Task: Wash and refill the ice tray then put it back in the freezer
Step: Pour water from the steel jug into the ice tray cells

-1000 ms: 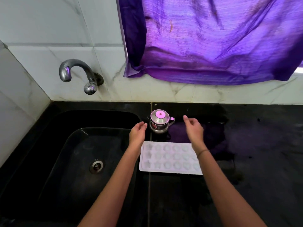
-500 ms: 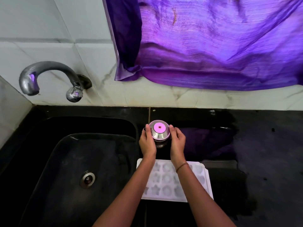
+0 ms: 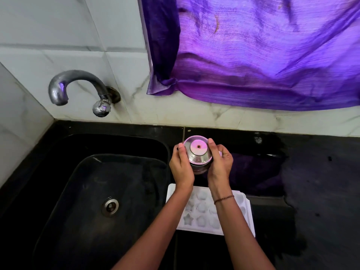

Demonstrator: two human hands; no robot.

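Beside the black sink (image 3: pixel 58 191), on the dark counter (image 3: pixel 321 191), I see the white ice tray (image 3: pixel 202 213) lying flat with its cavities facing up. Its long axis runs across the counter, away from the sink rim, and its near edge slants a little. Both forearms cross over it and hide part of it.

Just beyond the tray, I have both hands around a small steel pot (image 3: pixel 197 152) with a domed lid. My left hand (image 3: pixel 181 168) curls against the pot's sink-side wall, fingers wrapped and thumb up near the lid. My right hand (image 3: pixel 220 166) presses the opposite wall, fingers bent around it; a thin bracelet (image 3: pixel 224 199) sits on that wrist.

Behind the sink a curved metal tap (image 3: pixel 78 88) sticks out from the tiled wall. Beyond the pot a purple cloth (image 3: pixel 263 55) hangs down.
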